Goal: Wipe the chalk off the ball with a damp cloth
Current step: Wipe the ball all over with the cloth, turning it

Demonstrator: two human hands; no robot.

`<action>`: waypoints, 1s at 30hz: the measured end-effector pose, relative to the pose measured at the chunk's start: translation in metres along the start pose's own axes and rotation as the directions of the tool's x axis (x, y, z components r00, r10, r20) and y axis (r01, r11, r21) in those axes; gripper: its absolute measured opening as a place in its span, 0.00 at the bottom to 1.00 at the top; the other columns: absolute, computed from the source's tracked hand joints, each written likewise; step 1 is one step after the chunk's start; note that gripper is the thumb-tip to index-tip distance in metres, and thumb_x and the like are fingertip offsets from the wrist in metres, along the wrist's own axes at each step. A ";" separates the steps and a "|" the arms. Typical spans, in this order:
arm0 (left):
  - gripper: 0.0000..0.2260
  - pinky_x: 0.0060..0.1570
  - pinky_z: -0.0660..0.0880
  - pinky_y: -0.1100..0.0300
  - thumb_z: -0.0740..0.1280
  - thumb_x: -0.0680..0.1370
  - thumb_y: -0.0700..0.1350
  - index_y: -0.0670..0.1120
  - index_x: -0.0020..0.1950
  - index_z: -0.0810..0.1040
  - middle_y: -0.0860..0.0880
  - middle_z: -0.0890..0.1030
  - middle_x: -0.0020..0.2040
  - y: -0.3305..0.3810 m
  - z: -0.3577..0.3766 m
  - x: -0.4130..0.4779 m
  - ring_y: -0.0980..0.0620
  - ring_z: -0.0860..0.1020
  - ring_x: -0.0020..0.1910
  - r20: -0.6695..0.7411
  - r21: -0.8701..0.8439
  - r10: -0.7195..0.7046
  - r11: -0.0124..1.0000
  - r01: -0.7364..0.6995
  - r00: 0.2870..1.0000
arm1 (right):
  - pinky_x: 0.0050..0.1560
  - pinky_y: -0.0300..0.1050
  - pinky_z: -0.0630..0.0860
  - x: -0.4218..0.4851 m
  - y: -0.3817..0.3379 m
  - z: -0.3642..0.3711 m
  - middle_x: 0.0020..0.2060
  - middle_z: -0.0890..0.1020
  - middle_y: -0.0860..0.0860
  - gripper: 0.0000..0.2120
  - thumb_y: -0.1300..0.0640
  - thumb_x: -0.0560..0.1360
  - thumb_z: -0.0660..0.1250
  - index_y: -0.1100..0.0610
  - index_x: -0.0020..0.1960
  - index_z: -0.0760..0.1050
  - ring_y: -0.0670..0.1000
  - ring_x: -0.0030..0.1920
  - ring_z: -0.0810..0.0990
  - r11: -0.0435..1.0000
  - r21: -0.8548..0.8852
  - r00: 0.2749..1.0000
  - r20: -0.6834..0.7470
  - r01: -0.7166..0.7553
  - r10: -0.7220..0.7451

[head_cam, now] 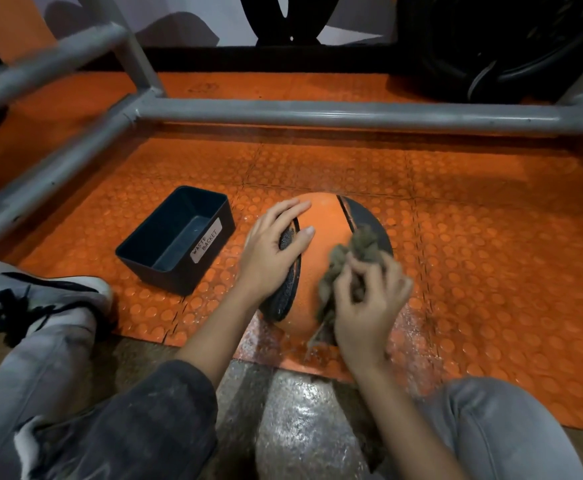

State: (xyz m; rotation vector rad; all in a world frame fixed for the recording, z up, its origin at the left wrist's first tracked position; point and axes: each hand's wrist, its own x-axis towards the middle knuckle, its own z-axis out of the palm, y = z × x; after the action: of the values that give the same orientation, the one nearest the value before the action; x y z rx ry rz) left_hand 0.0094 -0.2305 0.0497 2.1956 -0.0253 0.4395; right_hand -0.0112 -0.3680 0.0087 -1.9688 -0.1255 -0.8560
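The ball [321, 258] sits on a studded orange floor mat [491, 237], near its front edge, with a grey pipe frame [352, 114] behind. The left hand [272, 251] rests on the ball, fingers loosely spread. The right hand [366, 306] pinches the bunched cloth [359, 251] against it with its fingers.

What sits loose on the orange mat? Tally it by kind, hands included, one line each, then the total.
ball: 1
cloth: 1
black bin: 1
hands: 2, the left hand resting on the ball, the right hand with its grip on the cloth
total: 5
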 end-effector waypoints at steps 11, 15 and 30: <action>0.25 0.72 0.49 0.50 0.54 0.75 0.69 0.60 0.70 0.65 0.65 0.61 0.71 -0.017 -0.008 -0.015 0.64 0.54 0.73 0.101 0.085 0.226 0.968 -0.235 0.969 | 0.49 0.41 0.69 0.138 0.031 0.020 0.44 0.77 0.52 0.07 0.64 0.76 0.64 0.57 0.40 0.75 0.49 0.49 0.74 0.959 0.068 0.748 0.642 -0.275 0.169; 0.34 0.69 0.48 0.51 0.50 0.70 0.75 0.62 0.73 0.59 0.54 0.61 0.72 -0.019 -0.024 0.000 0.55 0.54 0.72 0.091 0.268 -0.008 0.963 -0.016 0.996 | 0.52 0.38 0.64 0.078 0.035 -0.012 0.44 0.74 0.51 0.05 0.59 0.76 0.64 0.54 0.41 0.75 0.58 0.50 0.73 0.976 0.092 0.921 0.360 -0.196 0.150; 0.16 0.71 0.55 0.51 0.55 0.82 0.50 0.53 0.68 0.72 0.56 0.70 0.70 0.041 0.029 0.003 0.55 0.66 0.69 -0.045 0.138 -0.155 0.977 0.160 0.987 | 0.49 0.40 0.68 0.078 0.004 -0.035 0.41 0.74 0.52 0.04 0.62 0.72 0.69 0.55 0.41 0.80 0.55 0.45 0.75 0.987 0.104 0.945 0.317 -0.122 0.084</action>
State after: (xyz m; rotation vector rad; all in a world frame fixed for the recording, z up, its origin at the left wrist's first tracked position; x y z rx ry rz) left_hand 0.0137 -0.2780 0.0652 2.3077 0.2032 0.3993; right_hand 0.0310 -0.4177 0.0647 -1.9635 -0.2508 -0.4528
